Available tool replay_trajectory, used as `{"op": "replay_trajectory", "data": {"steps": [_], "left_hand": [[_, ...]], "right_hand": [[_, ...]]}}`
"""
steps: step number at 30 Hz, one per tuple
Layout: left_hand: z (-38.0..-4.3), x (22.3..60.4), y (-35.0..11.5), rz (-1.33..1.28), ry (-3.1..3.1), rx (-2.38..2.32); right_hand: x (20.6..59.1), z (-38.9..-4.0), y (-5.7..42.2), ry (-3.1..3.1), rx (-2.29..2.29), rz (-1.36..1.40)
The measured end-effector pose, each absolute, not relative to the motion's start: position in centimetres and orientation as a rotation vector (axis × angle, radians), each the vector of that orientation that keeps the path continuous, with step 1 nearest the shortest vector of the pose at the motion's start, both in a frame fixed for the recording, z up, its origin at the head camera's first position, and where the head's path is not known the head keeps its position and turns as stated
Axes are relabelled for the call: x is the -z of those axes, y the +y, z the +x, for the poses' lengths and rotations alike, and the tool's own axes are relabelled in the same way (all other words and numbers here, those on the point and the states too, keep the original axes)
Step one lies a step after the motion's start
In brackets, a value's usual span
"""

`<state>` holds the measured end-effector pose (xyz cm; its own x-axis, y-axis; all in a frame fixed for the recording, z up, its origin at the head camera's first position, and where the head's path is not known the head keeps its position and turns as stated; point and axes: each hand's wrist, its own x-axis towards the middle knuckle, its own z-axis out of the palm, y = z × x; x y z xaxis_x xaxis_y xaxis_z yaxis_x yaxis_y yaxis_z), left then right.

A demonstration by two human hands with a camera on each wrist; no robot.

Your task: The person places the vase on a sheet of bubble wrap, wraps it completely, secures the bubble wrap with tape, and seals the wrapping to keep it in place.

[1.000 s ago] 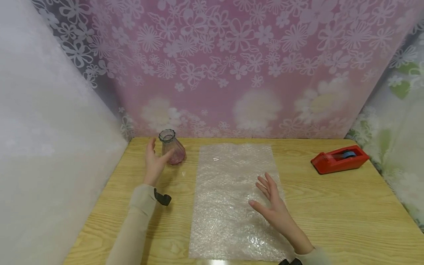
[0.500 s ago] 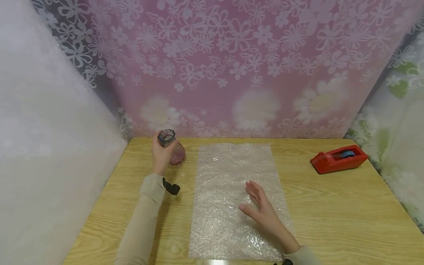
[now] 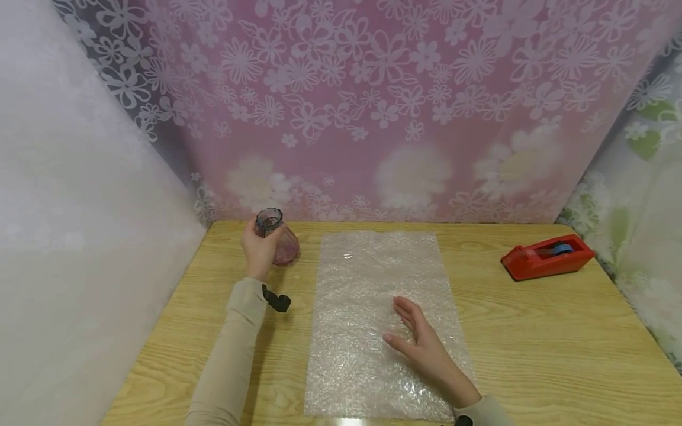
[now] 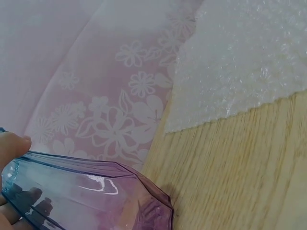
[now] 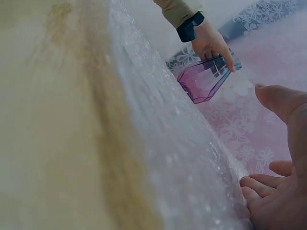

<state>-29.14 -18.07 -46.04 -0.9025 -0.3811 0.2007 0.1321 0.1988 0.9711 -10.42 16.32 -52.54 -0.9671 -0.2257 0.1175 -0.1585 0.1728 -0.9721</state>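
A faceted glass vase (image 3: 286, 247), bluish at its wavy rim and pink-purple at its base, stands at the back left of the table. My left hand (image 3: 259, 251) grips it around the neck; in the left wrist view the thumb lies on the near side of the vase (image 4: 105, 191) and the other fingers show through the glass. My right hand (image 3: 426, 349) hovers over a sheet of bubble wrap (image 3: 367, 367), fingers extended and thumb apart, holding nothing. In the right wrist view, its fingers show beside the bubble wrap (image 5: 182, 158).
A red tape dispenser (image 3: 549, 257) with a blue-cored roll stands at the back right of the wood-grain table (image 3: 554, 349). Flowered pink cloth (image 3: 341, 118) hangs along the back edge, and pale cloth (image 3: 85, 236) hangs on the left.
My left hand has moved from beside the vase onto its neck and now grips it. The right hand has shifted slightly left and nearer to me. The vase stays in place.
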Motion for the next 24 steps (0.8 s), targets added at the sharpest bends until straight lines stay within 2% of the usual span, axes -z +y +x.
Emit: {"op": "replay_trajectory", "data": {"steps": [11, 24], "left_hand": [[-28.5, 45.1, -17.6, 0.153, -2.073, 1.741], [-26.4, 41.3, -15.5, 0.136, -2.134, 1.647]], "right_hand": [[52.8, -10.5, 16.4, 2.396, 1.946, -0.463], [52.7, -10.6, 16.4, 2.413, 1.933, -0.458]]}}
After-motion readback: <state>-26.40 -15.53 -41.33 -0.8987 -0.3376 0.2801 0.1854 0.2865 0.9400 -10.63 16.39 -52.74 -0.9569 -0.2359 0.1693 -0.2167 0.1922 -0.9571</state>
